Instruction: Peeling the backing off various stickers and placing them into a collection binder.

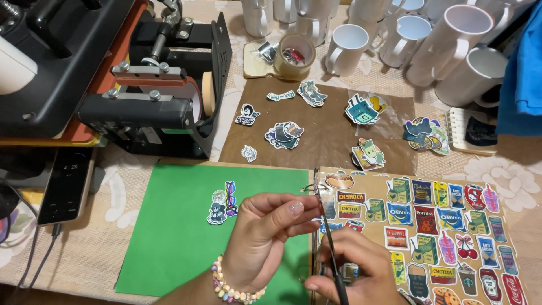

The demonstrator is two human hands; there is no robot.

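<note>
My left hand, with a bead bracelet at the wrist, hovers over the edge of a green sheet. Its thumb and fingers pinch together right beside a thin dark tool, and I cannot make out whether anything small sits between them. My right hand grips the lower end of that tool, whose point rises toward a wire ring at the spine of a brown page covered with several colourful stickers. A small cluster of stickers lies on the green sheet, left of my left hand.
A black mug press stands at the back left, with a phone in front of it. A brown sheet holds loose stickers. Behind it are a tape roll and several white mugs. A spiral notepad and blue cloth lie at the right.
</note>
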